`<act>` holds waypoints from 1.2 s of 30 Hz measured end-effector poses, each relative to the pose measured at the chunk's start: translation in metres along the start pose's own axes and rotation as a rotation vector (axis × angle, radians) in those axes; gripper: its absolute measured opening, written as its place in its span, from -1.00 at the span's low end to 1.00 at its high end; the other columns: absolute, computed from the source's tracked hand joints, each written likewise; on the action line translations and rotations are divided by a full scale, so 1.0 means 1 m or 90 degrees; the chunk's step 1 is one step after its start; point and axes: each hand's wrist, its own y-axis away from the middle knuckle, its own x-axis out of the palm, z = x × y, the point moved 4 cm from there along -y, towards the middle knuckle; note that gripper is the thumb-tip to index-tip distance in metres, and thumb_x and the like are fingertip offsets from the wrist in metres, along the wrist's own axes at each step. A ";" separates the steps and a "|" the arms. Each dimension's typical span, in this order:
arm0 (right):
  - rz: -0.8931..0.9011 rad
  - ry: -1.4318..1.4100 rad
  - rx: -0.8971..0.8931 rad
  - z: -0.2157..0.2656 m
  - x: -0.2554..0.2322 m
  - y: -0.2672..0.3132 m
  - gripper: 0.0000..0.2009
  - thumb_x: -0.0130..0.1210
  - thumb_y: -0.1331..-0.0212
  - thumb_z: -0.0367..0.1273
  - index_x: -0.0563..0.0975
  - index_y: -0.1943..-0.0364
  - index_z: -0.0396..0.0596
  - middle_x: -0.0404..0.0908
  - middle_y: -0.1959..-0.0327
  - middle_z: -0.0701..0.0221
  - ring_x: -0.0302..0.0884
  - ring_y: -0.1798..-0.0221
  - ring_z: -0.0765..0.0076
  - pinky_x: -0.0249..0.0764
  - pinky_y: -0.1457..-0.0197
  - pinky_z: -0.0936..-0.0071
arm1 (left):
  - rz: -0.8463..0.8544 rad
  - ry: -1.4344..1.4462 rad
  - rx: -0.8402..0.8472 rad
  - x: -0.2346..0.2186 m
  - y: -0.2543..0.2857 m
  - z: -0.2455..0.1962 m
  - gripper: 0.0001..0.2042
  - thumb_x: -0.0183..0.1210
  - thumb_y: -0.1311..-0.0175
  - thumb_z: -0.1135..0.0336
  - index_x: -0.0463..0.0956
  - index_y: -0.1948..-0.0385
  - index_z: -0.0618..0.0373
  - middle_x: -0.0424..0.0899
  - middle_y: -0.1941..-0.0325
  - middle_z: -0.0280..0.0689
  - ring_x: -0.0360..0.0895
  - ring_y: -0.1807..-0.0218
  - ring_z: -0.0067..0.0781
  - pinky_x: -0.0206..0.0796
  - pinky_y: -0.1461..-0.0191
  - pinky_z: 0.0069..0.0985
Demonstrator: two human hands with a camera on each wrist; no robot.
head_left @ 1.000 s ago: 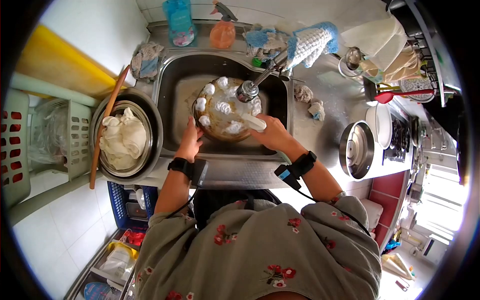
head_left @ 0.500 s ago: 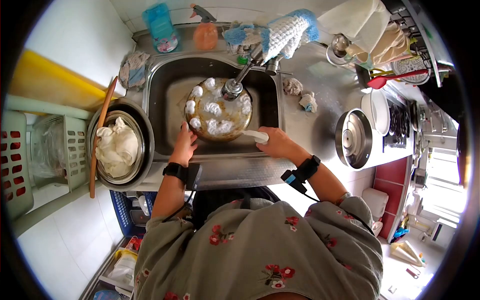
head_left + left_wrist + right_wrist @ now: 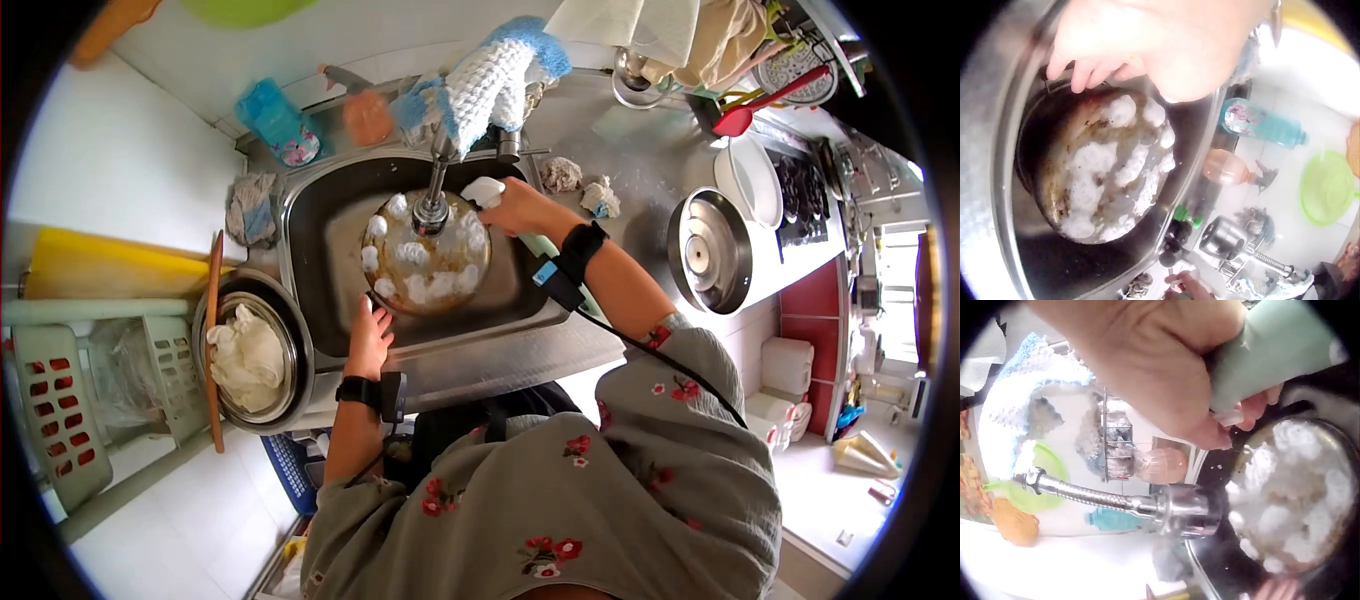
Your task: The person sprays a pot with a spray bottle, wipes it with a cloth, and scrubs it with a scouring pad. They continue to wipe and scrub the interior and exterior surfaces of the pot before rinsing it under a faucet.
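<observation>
A round, brown-stained pan or lid (image 3: 446, 278) with several blobs of white foam (image 3: 412, 253) lies in the sink (image 3: 510, 300), under the faucet head (image 3: 430, 213). My right hand (image 3: 520, 208) grips a pale green tube (image 3: 1279, 353) at the pan's upper right; its white end (image 3: 484, 192) points left. My left hand (image 3: 369, 345) is at the pan's lower left edge, fingers loosely extended. In the left wrist view the left hand (image 3: 1141, 47) is beside the pan's edge (image 3: 1044, 181); whether the fingertips touch it I cannot tell.
A bowl of white dough (image 3: 247, 360) with a wooden stick (image 3: 214, 340) across it stands left. Blue (image 3: 278, 122) and orange (image 3: 367, 117) bottles stand behind the sink. Cloths (image 3: 490, 85) drape over the faucet. A steel pan (image 3: 708, 250) is at the right.
My right hand has moved with the tube from the pan's lower right to its upper right. My left hand remains near the lower left edge. The head view has shifted and turned.
</observation>
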 end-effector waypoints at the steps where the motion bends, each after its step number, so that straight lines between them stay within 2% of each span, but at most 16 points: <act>1: -0.001 -0.001 -0.014 0.007 -0.004 -0.005 -0.71 0.18 0.04 -0.27 0.53 0.44 -0.29 0.51 0.71 0.33 0.46 0.68 0.44 0.38 0.54 0.45 | -0.002 0.000 0.004 -0.001 0.002 0.000 -0.23 -0.19 -0.27 -0.26 -0.16 -0.36 0.07 0.02 -0.40 -0.03 0.00 -0.41 -0.13 -0.31 -0.38 0.03; 2: 0.013 -0.074 0.011 0.000 -0.002 -0.017 -0.72 0.18 0.05 -0.26 0.55 0.51 -0.28 0.51 0.73 0.31 0.47 0.66 0.40 0.40 0.51 0.42 | -0.007 -0.001 0.010 -0.003 0.004 0.000 -0.25 -0.20 -0.29 -0.24 -0.16 -0.35 0.08 0.04 -0.39 -0.02 0.01 -0.41 -0.12 -0.31 -0.38 0.04; 6: 0.019 -0.069 0.011 0.008 -0.014 -0.024 -0.72 0.14 0.03 -0.24 0.55 0.63 -0.23 0.52 0.76 0.33 0.46 0.67 0.37 0.40 0.51 0.42 | -0.033 0.000 0.004 -0.005 0.006 -0.001 -0.26 -0.20 -0.29 -0.24 -0.13 -0.34 0.09 0.04 -0.38 0.00 0.03 -0.40 -0.11 -0.33 -0.38 0.04; 9: 0.065 0.016 0.040 -0.005 -0.021 -0.016 -0.70 0.14 0.03 -0.24 0.54 0.62 -0.26 0.52 0.75 0.34 0.45 0.68 0.39 0.37 0.58 0.41 | -0.026 -0.013 0.017 -0.002 0.006 -0.003 -0.26 -0.20 -0.29 -0.24 -0.13 -0.35 0.08 0.05 -0.38 0.00 0.03 -0.40 -0.12 -0.33 -0.39 0.04; 13: 0.040 -0.042 0.144 -0.020 -0.027 0.008 -0.72 0.16 0.05 -0.27 0.52 0.60 -0.29 0.51 0.73 0.35 0.44 0.70 0.43 0.36 0.65 0.42 | -0.015 -0.026 0.017 0.001 0.002 -0.001 -0.26 -0.19 -0.28 -0.24 -0.13 -0.35 0.07 0.05 -0.38 -0.03 0.02 -0.41 -0.15 -0.34 -0.39 0.03; 15: 0.051 -0.090 0.148 -0.038 -0.019 0.015 -0.72 0.17 0.06 -0.28 0.52 0.58 -0.29 0.51 0.72 0.36 0.44 0.70 0.45 0.36 0.67 0.44 | -0.015 -0.022 0.014 0.002 0.001 0.000 -0.25 -0.18 -0.28 -0.24 -0.14 -0.35 0.06 0.05 -0.38 -0.04 0.01 -0.41 -0.17 -0.34 -0.39 0.02; 19: 0.108 -0.001 0.183 -0.064 0.003 0.037 -0.70 0.17 0.03 -0.25 0.54 0.51 -0.29 0.53 0.70 0.32 0.47 0.70 0.43 0.42 0.62 0.44 | -0.013 -0.024 0.009 0.006 0.002 0.003 -0.24 -0.17 -0.27 -0.25 -0.14 -0.36 0.05 0.06 -0.38 -0.05 0.00 -0.41 -0.18 -0.33 -0.39 0.01; 22: 0.110 -0.009 0.135 -0.053 0.009 0.063 -0.72 0.15 0.07 -0.27 0.55 0.55 -0.30 0.56 0.68 0.25 0.56 0.64 0.33 0.49 0.51 0.42 | -0.015 -0.013 0.005 0.007 0.004 0.005 -0.24 -0.15 -0.26 -0.24 -0.12 -0.35 0.07 0.05 -0.39 -0.06 -0.02 -0.41 -0.18 -0.31 -0.39 -0.03; 23: 0.141 -0.006 0.143 -0.056 0.015 0.070 -0.70 0.15 0.06 -0.25 0.56 0.48 -0.30 0.56 0.67 0.25 0.54 0.67 0.35 0.49 0.53 0.42 | -0.013 -0.006 0.006 0.008 0.003 0.006 -0.25 -0.15 -0.26 -0.24 -0.10 -0.34 0.08 0.06 -0.38 -0.06 -0.02 -0.41 -0.18 -0.30 -0.39 -0.04; 25: 0.188 0.134 0.077 -0.051 0.039 0.077 -0.67 0.15 0.06 -0.23 0.55 0.39 -0.30 0.60 0.58 0.20 0.59 0.55 0.19 0.53 0.40 0.33 | -0.009 0.008 0.007 0.009 0.006 0.010 -0.26 -0.14 -0.27 -0.23 -0.07 -0.34 0.10 0.05 -0.39 -0.07 -0.02 -0.41 -0.18 -0.28 -0.39 -0.08; 28: 0.129 0.176 -0.021 -0.011 0.057 0.093 -0.60 0.14 0.05 -0.19 0.53 0.24 -0.29 0.61 0.38 0.09 0.59 0.28 -0.01 0.50 0.15 0.25 | -0.022 0.031 0.011 0.011 0.009 0.006 -0.27 -0.13 -0.28 -0.20 -0.06 -0.33 0.15 0.03 -0.39 -0.05 -0.02 -0.41 -0.17 -0.24 -0.39 -0.13; 31: 0.068 0.118 -0.100 -0.005 0.082 0.086 -0.64 0.16 0.06 -0.17 0.53 0.24 -0.13 0.58 0.33 0.06 0.52 0.20 -0.08 0.45 0.09 0.22 | -0.025 0.048 0.033 0.012 0.023 -0.001 -0.25 -0.11 -0.28 -0.18 -0.10 -0.34 0.17 0.02 -0.39 -0.04 -0.02 -0.41 -0.15 -0.24 -0.39 -0.14; 36: 0.143 0.171 -0.109 0.029 0.112 0.069 -0.62 0.16 0.06 -0.20 0.51 0.17 -0.12 0.57 0.27 0.04 0.53 0.17 -0.06 0.45 0.07 0.24 | -0.038 0.103 0.059 0.006 0.034 -0.003 -0.24 -0.12 -0.30 -0.15 -0.19 -0.35 0.19 -0.08 -0.42 -0.01 -0.11 -0.44 -0.13 -0.29 -0.42 -0.10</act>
